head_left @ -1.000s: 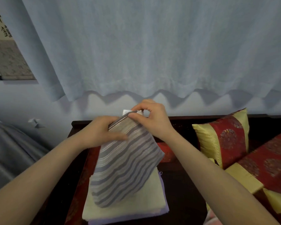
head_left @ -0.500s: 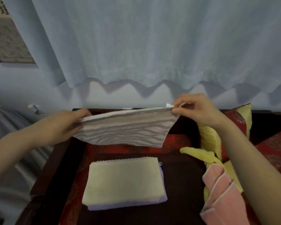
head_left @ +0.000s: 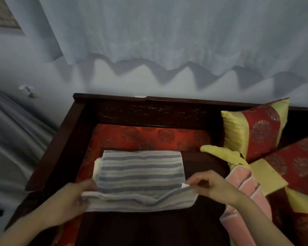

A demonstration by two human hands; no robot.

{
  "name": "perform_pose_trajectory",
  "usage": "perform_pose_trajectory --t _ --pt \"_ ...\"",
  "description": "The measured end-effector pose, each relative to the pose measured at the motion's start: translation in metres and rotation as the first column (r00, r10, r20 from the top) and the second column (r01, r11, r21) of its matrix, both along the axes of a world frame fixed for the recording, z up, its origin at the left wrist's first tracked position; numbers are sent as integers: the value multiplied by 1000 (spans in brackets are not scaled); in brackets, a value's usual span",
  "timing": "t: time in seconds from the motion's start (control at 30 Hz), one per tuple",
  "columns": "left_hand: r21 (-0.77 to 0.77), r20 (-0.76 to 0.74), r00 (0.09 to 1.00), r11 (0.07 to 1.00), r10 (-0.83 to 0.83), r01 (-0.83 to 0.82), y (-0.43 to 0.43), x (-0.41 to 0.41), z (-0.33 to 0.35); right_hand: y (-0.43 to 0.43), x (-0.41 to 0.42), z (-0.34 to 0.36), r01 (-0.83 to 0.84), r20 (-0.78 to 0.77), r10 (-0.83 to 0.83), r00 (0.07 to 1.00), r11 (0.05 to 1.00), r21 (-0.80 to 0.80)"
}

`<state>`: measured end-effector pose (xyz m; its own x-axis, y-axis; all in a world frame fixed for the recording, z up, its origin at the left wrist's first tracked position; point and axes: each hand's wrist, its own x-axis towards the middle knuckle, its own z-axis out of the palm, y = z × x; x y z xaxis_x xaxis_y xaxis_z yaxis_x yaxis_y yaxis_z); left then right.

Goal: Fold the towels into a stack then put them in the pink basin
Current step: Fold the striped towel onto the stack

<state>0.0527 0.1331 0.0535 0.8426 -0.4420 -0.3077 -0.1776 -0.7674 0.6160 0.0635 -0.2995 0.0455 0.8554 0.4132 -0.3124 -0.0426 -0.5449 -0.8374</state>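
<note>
A grey-and-white striped towel (head_left: 140,173) lies flat over the folded stack on the dark seat, its near edge doubled toward me. My left hand (head_left: 73,201) grips the near left corner of that edge. My right hand (head_left: 213,189) pinches the near right corner. A sliver of the cream towel (head_left: 97,167) below shows at the stack's left side. A pink towel (head_left: 245,192) and a yellow towel (head_left: 222,153) lie loose to the right. No pink basin is in view.
The seat is a dark wooden bench (head_left: 75,121) with a raised back and left arm, padded by a red patterned cushion (head_left: 149,137). Red-and-gold pillows (head_left: 256,128) crowd the right side. A pale curtain (head_left: 167,32) hangs behind.
The striped towel was lifted upright, then stretched out wide in the air, and now it is laid down over the cream towel. Both hands came down and toward me with it.
</note>
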Motion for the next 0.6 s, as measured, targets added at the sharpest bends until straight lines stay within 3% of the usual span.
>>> perform_pose_trajectory --t 0.07,0.17,0.23,0.3,0.37,0.43,0.53,0.6 --pt "-273 -90 966 927 241 -257 2 25 0 6 15 -7 221 33 -225 974 969 111" --pt "-523 -328 845 663 423 -535 -1 64 -10 18 47 -15 506 -84 -511 855 789 347" --pt "-543 -491 737 499 464 -676 -6 86 -29 25 72 -33 627 -176 -614 769 674 391" --pt "-521 -544 659 407 520 -750 -13 105 -51 33 93 -55 718 -238 -686 687 592 366" --pt "-484 -514 619 395 595 -781 -18 118 -79 39 109 -79 790 -279 -744 607 525 317" --pt "-420 -409 625 471 665 -776 -22 127 -101 43 121 -103 834 -276 -789 550 500 234" --pt "-359 -305 662 561 685 -746 -27 137 -117 43 129 -127 858 -195 -835 514 501 115" --pt "-344 -331 681 589 653 -732 -30 143 -121 43 130 -135 846 -129 -838 530 533 13"
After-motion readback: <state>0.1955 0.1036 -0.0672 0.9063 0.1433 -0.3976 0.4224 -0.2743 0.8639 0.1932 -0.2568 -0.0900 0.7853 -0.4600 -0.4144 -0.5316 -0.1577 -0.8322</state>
